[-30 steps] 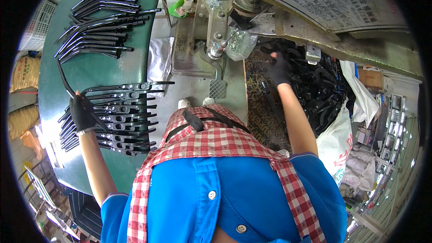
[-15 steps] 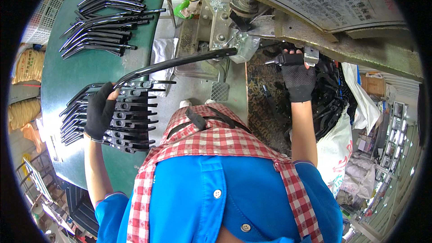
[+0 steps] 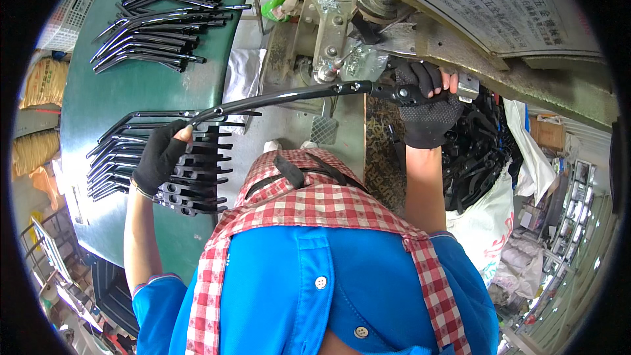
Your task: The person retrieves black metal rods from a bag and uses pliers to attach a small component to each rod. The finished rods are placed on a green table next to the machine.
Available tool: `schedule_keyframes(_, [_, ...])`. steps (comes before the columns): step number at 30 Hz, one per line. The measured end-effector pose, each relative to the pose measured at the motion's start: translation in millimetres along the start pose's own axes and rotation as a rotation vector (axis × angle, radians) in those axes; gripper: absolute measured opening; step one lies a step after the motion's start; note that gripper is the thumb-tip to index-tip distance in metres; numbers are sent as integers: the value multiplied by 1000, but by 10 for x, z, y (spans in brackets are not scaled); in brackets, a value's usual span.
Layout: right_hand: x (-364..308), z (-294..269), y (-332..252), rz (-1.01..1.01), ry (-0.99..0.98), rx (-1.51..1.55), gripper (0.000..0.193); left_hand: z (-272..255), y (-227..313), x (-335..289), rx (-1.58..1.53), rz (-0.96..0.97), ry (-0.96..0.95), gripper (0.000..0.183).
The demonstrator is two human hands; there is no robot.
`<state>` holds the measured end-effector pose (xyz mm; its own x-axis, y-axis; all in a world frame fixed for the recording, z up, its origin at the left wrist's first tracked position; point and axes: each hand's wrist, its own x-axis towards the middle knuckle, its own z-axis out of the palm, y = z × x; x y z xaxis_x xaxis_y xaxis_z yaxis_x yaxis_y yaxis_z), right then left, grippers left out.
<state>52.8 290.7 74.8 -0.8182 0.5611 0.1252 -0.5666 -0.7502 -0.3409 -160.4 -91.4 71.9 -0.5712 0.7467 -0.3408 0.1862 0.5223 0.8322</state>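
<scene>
both gloved hands clamp one long black metal bar [image 3: 289, 95]; left hand [image 3: 160, 158] wraps its bent end, right hand [image 3: 427, 108] its far tip; likely stiff, fairly light, best held at both ends.

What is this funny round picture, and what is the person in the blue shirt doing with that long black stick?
The picture looks round because a wide-angle camera sits on the person's head and looks down, so you see their own arms and checked apron. Both hands wear dark gloves. The left hand and the right hand hold the two ends of one long bent black metal bar. The right end is up by a big grey metal machine. On the green table lie lots of the same black bars: one stack under the left hand and more stacks farther away. A white sack on the right holds more black parts.
</scene>
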Motion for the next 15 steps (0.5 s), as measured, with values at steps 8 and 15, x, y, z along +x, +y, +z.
schedule_keyframes(8, [16, 36, 44, 134, -28, 76, 31, -39, -33, -39, -77, -123, -114, 38])
schedule_keyframes(15, [33, 117, 67, 32, 17, 54, 31, -90, 68, -4, 84, 81, 26, 40])
